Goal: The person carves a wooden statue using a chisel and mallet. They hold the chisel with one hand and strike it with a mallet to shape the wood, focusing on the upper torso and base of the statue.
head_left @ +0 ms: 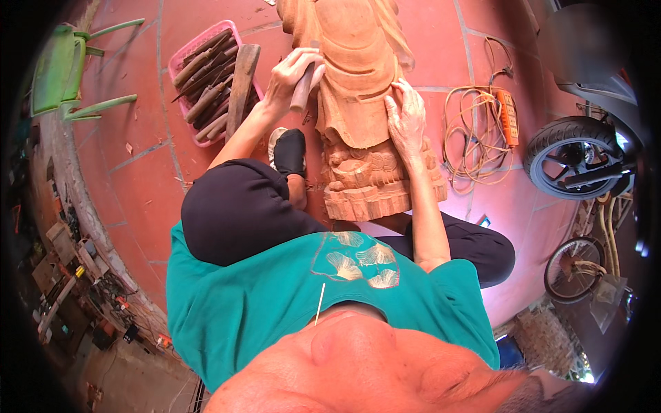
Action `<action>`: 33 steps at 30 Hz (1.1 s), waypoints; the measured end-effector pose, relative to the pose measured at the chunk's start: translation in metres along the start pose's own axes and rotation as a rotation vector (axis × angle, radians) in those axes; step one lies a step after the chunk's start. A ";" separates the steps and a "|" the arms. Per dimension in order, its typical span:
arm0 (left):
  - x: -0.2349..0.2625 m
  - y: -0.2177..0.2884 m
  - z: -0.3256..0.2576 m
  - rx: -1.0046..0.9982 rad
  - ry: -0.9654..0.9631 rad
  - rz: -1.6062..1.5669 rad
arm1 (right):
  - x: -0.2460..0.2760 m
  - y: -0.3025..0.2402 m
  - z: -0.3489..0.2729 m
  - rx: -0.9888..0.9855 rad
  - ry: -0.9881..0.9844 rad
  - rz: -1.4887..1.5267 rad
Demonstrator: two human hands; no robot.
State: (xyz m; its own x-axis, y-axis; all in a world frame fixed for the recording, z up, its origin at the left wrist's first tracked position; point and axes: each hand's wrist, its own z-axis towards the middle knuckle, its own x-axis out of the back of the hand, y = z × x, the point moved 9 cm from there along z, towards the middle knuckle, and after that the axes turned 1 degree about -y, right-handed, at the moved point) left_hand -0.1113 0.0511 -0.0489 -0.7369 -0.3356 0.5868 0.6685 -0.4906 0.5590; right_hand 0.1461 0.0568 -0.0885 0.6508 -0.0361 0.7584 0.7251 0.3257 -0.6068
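Note:
A tall carved wooden statue (pixel 358 62) lies on the red tiled floor between my knees, its carved base (pixel 375 182) nearest me. My left hand (pixel 292 72) is closed around the wooden handle of a carving tool (pixel 301 89), held against the statue's left side. My right hand (pixel 406 113) rests flat on the statue's right side, fingers spread. My shoe (pixel 289 151) sits just left of the base.
A pink basket (pixel 180 58) of several wooden-handled chisels and a wooden mallet (pixel 241 79) lie at the upper left. A green plastic chair (pixel 65 69) stands far left. A coiled cable with an orange power strip (pixel 506 113) and wheels (pixel 571 162) are at the right.

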 end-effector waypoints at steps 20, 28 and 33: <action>-0.004 0.001 -0.008 -0.028 -0.022 0.054 | -0.002 0.002 -0.001 -0.012 -0.009 0.021; -0.021 0.006 -0.021 -0.176 -0.097 0.150 | -0.002 0.005 -0.002 -0.021 -0.018 0.027; -0.007 0.012 -0.026 0.010 -0.063 0.031 | 0.000 0.002 -0.002 -0.006 -0.002 0.020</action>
State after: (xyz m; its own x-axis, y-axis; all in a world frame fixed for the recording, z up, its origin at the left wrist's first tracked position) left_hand -0.1011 0.0261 -0.0616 -0.7086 -0.2988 0.6392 0.6917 -0.4730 0.5457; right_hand 0.1475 0.0554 -0.0904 0.6649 -0.0280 0.7464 0.7132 0.3205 -0.6233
